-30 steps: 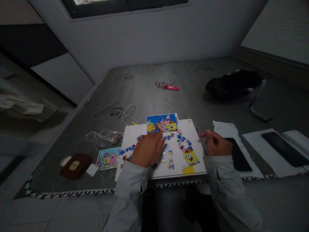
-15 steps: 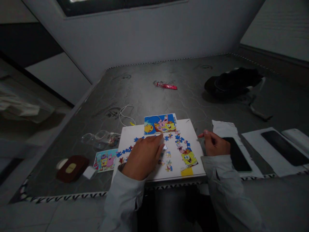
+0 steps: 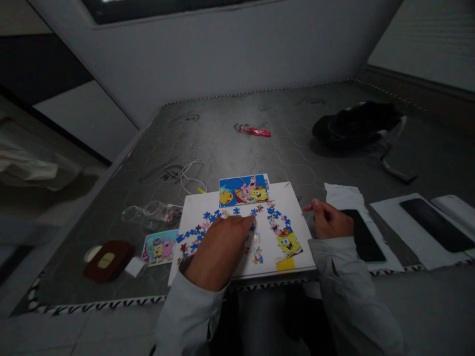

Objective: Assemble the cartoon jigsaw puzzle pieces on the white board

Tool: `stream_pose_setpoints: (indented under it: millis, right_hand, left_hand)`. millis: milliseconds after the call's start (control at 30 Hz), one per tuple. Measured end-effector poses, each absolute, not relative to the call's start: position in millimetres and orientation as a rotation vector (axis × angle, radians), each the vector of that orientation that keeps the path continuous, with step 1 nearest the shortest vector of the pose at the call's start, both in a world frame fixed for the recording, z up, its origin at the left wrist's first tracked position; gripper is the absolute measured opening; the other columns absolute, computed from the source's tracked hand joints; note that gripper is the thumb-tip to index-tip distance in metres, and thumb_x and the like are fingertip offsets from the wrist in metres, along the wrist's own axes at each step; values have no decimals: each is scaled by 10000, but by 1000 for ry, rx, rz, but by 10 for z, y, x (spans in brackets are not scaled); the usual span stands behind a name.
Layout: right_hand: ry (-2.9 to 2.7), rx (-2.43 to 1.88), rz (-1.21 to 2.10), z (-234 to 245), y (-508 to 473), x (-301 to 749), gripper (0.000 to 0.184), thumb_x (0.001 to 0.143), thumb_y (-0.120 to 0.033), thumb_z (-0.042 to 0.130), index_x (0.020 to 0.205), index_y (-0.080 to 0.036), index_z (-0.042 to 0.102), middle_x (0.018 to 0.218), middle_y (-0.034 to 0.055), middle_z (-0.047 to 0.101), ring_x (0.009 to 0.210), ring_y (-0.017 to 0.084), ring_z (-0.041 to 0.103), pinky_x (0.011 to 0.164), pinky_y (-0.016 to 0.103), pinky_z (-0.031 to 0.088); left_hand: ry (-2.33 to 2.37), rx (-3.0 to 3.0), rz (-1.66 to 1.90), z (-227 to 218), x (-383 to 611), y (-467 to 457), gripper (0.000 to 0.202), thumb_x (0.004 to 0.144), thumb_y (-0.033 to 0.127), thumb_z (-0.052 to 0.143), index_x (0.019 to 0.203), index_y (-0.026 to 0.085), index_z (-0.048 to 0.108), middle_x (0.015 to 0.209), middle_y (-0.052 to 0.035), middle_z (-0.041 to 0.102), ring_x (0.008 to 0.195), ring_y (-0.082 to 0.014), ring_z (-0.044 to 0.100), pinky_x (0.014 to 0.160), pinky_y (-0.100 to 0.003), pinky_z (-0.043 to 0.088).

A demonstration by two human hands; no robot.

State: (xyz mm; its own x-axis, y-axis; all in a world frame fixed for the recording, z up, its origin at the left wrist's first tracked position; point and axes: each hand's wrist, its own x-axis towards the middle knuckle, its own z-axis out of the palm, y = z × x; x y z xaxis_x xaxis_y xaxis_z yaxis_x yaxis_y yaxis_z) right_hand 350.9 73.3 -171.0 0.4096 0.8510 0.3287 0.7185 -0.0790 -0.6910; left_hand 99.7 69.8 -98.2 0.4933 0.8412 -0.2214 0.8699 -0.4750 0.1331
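At the board [image 3: 285,198], left hand [image 3: 218,252] touches jigsaw pieces [image 3: 193,238]; right hand [image 3: 328,220] sits apart, off-edge.

From my screen the jigsaw pieces [image 3: 193,236] read as glossy printed card, the backing board [image 3: 285,198] as smooth matt white card, the picture card [image 3: 244,191] as glossy paper. Mattress [image 3: 208,148]: grey quilted cloth, faint sheen. Sleeve [image 3: 352,291]: matt cloth. Phone [image 3: 363,236]: glossy glass. Wrapper [image 3: 252,131]: shiny red plastic. Packet [image 3: 143,215]: clear plastic.

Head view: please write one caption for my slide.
Left hand over blue jigsaw pieces on a white board.
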Motion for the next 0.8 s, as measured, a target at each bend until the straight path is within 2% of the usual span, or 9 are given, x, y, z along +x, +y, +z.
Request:
stream_pose_setpoints:
  millis: [167, 267, 367, 467, 600, 733, 800]
  right_hand:
    - [-1329, -1851, 199, -1701, 728, 3501, 549, 984, -592, 442, 828, -189, 781, 560, -1, 587, 511, 146, 495, 546, 290, 312]
    - [-1340, -1851, 209, -1702, 729, 3505, 566, 985, -603, 431, 829, -187, 781, 562, -1, 582, 501, 141, 477, 544, 287, 307]
    - [-1355, -1860, 196, -1701, 732, 3506, 567, 986, -601, 430, 826, -190, 785, 524, -5, 555, 482, 141, 450, 536, 289, 293]
    - [-1389, -1848, 181, -1703, 737, 3503, 541, 982, -581, 449, 824, -193, 791, 513, -2, 551, 476, 145, 446, 528, 291, 286]
    - [-1426, -1804, 168, -1742, 754, 3514, 519, 972, -586, 479, 809, -202, 787, 529, -1, 556, 494, 145, 475, 531, 288, 292]
    - [-1557, -1706, 143, -1834, 796, 3543, 438, 933, -563, 557, 790, -209, 771, 608, 2, 601, 573, 152, 548, 584, 284, 338]
    - [-1623, -1656, 135, -1879, 819, 3549, 409, 926, -548, 571, 790, -217, 770, 644, 10, 627, 615, 165, 580, 613, 293, 363]
  left_hand:
    - [1464, 2480, -196, -911, 975, 606, 534, 900, 15, 504, 1399, 198, 557, 1317, -129, 691, 1140, -281, 688, 986, -482, 553]
    - [1498, 2420, -195, -892, 942, 566, 477, 891, 17, 508, 1312, 209, 624, 1258, -111, 723, 1087, -280, 711, 964, -480, 564]
    - [1549, 2372, -188, -900, 905, 556, 420, 920, 40, 472, 1220, 252, 676, 1234, -84, 737, 1071, -283, 719, 987, -530, 543]
    - [1549, 2354, -169, -911, 873, 549, 426, 929, 44, 451, 1210, 261, 687, 1247, -79, 734, 1084, -277, 715, 997, -527, 537]
    - [1539, 2345, -197, -927, 823, 527, 497, 866, -27, 432, 1178, 250, 702, 1186, -74, 754, 1075, -264, 717, 1010, -493, 532]
    - [1534, 2336, -173, -915, 783, 513, 467, 882, -17, 436, 1126, 265, 717, 1139, -59, 766, 1042, -250, 726, 975, -445, 552]
    - [1544, 2348, -184, -884, 803, 510, 496, 875, -37, 424, 1148, 261, 710, 1157, -57, 761, 1054, -254, 721, 990, -465, 546]
